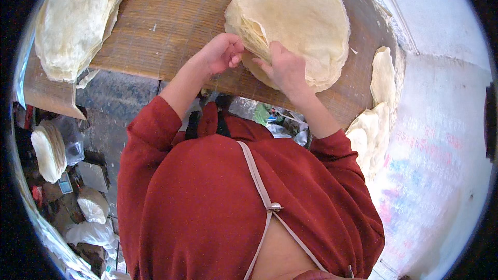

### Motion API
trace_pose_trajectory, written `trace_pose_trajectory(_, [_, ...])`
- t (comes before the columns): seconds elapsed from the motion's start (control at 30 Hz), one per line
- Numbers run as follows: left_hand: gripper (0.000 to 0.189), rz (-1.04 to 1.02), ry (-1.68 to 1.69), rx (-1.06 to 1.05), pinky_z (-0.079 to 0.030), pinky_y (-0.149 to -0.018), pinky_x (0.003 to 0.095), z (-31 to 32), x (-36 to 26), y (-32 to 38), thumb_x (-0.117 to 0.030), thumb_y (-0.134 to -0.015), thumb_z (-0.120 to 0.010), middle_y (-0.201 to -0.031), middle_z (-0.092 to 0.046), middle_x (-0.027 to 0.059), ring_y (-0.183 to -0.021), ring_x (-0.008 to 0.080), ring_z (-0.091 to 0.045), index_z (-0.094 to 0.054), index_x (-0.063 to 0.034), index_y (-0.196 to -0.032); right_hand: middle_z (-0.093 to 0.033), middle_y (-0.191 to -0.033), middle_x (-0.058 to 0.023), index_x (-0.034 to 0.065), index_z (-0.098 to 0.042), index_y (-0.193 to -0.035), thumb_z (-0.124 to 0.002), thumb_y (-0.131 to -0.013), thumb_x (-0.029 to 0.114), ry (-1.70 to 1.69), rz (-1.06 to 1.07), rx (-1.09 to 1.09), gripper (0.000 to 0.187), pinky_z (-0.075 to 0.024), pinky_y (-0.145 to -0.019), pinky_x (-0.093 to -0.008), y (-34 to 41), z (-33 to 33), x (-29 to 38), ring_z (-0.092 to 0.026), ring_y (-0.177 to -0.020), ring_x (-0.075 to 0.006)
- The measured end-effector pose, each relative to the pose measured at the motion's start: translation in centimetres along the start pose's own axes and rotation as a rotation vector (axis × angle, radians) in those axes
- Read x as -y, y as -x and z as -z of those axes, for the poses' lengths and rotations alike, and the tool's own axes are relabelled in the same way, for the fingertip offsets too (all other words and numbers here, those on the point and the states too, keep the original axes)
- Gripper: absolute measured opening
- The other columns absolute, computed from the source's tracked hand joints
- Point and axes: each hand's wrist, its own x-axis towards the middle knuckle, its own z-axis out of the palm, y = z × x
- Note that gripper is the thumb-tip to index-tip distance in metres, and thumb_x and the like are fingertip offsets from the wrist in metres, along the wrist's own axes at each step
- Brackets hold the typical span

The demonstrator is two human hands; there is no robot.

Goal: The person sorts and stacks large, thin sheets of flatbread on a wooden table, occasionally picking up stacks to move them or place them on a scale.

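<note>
A tall stack of thin, round, pale flatbreads (299,15) lies on the brown slatted mat before me. Along its near left side the sheet edges are fanned apart, and one lip is curled up. My right hand (286,66) grips this near edge, with fingers over the top and the thumb lower down at the side. Just left of the same edge is my left hand (225,52), its fingers loosely curled. No sheet shows clearly in it, and its fingertips partly hide one another.
Another flatbread stack (76,19) lies at the left on the brown mat (171,19). More flatbreads (369,136) lean along the right edge by the pale wall (439,116). Low at the left are a flatbread pile (48,151), a small device (65,183) and plastic bags (93,235).
</note>
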Motion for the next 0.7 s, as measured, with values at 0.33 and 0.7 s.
trace_pose_trajectory(0.33, [0.078, -0.094, 0.154, 0.111, -0.054, -0.058, 0.0375, -2.7, 2.1, -1.8, 0.009, -0.073, -0.04, -0.097, -0.056, 0.0149, -0.071, 0.0305, -0.064, -0.011, -0.0133, -0.142, -0.061, -0.08, -0.018, 0.0023, -0.054, -0.09, -0.069, -0.072, 0.026, 0.111, -0.315, 0.126, 0.034, -0.0495, -0.06, -0.0423, -1.1, 0.6, -1.0, -0.062, -0.071, -0.034])
trace_pose_trajectory(0.7, [0.074, -0.142, 0.109, -0.051, -0.053, -0.071, 0.0351, -3.1, 3.7, 0.3, 0.002, -0.077, -0.048, -0.109, -0.052, 0.0163, -0.086, 0.03, -0.064, -0.014, -0.0062, -0.143, -0.066, -0.084, -0.015, 0.0073, -0.06, -0.106, -0.061, -0.079, 0.022, 0.215, -0.404, -0.012, 0.031, -0.0491, -0.07, -0.0359, -5.4, 19.0, -3.3, -0.064, -0.077, -0.0277])
